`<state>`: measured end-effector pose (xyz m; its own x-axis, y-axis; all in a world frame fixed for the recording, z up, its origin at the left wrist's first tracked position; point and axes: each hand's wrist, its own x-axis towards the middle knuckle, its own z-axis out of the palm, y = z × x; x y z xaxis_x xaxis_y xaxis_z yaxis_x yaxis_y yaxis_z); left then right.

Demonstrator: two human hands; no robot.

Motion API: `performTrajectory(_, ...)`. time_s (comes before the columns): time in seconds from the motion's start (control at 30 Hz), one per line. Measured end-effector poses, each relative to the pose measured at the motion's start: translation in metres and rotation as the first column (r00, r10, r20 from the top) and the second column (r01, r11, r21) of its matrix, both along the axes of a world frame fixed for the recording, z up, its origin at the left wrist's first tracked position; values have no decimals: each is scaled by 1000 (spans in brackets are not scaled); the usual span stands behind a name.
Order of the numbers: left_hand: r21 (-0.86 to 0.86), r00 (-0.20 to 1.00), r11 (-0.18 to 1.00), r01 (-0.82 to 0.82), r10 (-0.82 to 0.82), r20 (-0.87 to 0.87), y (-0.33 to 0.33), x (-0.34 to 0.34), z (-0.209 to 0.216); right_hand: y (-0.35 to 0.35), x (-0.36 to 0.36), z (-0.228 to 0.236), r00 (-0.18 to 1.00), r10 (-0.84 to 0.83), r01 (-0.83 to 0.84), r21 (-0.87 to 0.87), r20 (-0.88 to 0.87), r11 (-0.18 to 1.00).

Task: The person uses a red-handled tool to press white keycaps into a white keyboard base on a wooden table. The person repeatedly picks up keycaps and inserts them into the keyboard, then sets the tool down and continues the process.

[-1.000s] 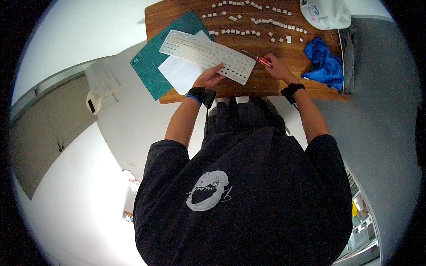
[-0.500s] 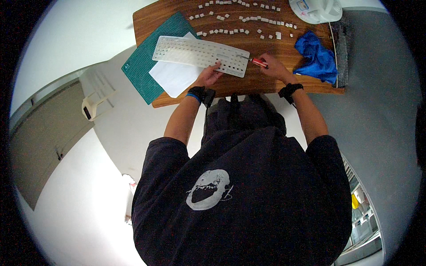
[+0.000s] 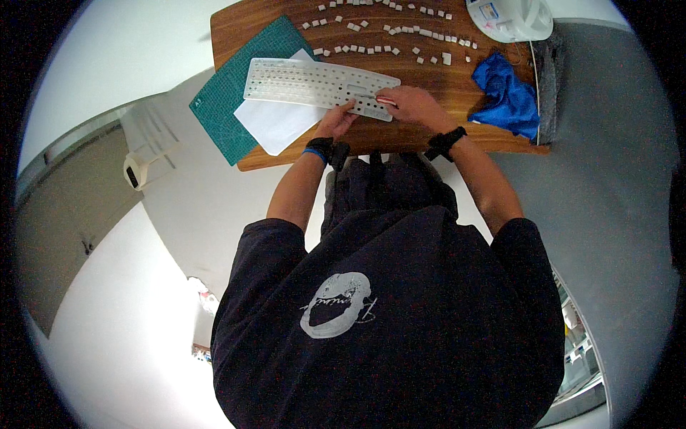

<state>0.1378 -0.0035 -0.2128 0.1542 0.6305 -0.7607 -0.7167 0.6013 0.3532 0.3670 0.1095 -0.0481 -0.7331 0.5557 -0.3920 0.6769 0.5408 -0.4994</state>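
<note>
A white keyboard body with its keycaps off is held at a slant above the table's near side. My left hand grips its near edge, with the thumb on top and the other fingers underneath. Over the keyboard's right end, my right hand is closed on a slim red-handled tool. The tool's thin metal shaft points left across the keyboard's top; I cannot make out what the tip touches. Loose white keycaps lie in rows on the table beyond the keyboard.
White paper and a green cutting mat lie at the left of the wooden table. On the right are a crumpled blue cloth and a white helmet-like object at the far corner. A grey panel stands beyond the right edge.
My right hand has moved left with the red-handled tool, from beside the keyboard to over its right end. My left hand keeps its grip on the keyboard.
</note>
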Motion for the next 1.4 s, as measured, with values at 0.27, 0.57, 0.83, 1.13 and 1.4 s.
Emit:
performTrajectory(0.27,63,955,985,163,-142,-259,-5,2,4,-6,-25,5,998,-9,11,-38,58,999)
performTrajectory(0.57,362,912,928,91,68,-404,-22,18,-38,-9,-69,25,987,159,-163,183,40,969)
performTrajectory(0.83,388,672,810,440,-10,-741,-25,13,-30,4,-64,7,982,-4,16,-60,191,998)
performTrajectory(1.13,102,980,975,-197,199,-10,-6,21,-1,-18,-94,50,945,259,-297,190,202,936)
performTrajectory(1.4,28,993,993,-117,116,29,-2,18,25,-53,-85,24,968,-190,156,197,163,968)
